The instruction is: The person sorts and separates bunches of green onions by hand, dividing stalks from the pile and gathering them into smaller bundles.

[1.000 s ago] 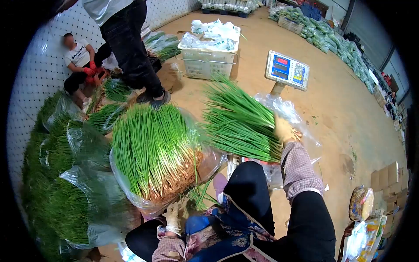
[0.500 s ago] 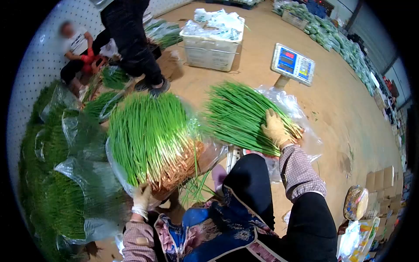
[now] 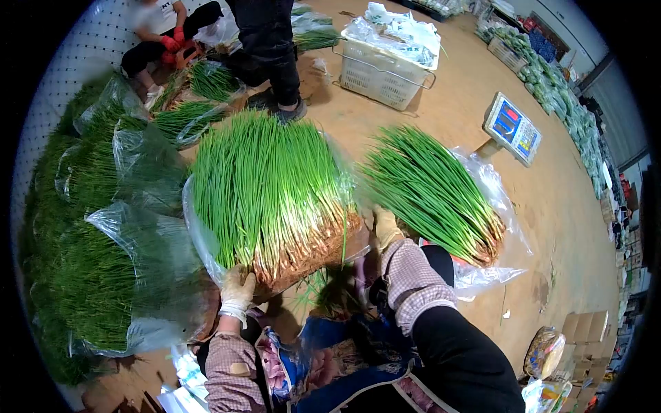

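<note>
A wide layer of green onions [image 3: 275, 186] lies on a clear plastic sheet [image 3: 195, 220] in front of me, green tops away and brown roots towards me. My left hand [image 3: 237, 292], in a pale glove, is closed on the sheet's near left corner beside the roots. My gloved right hand [image 3: 387, 229] is at the right edge of this layer, close to the plastic; its fingers are partly hidden and blurred. To its right, a smaller bunch of green onions [image 3: 441, 189] rests on another plastic sheet [image 3: 513, 237], roots pointing right and towards me.
A digital scale display [image 3: 513, 129] stands beyond the smaller bunch. Farther back is a white crate [image 3: 385, 72] holding plastic bags. Bagged green onions [image 3: 89, 275] are piled along the left. One person [image 3: 272, 55] stands ahead; another, in red gloves [image 3: 172, 43], sits by the wall.
My right hand has left the smaller bunch and moved left to the right edge of the wide layer. My left hand stays at its near left corner. The view has shifted.
</note>
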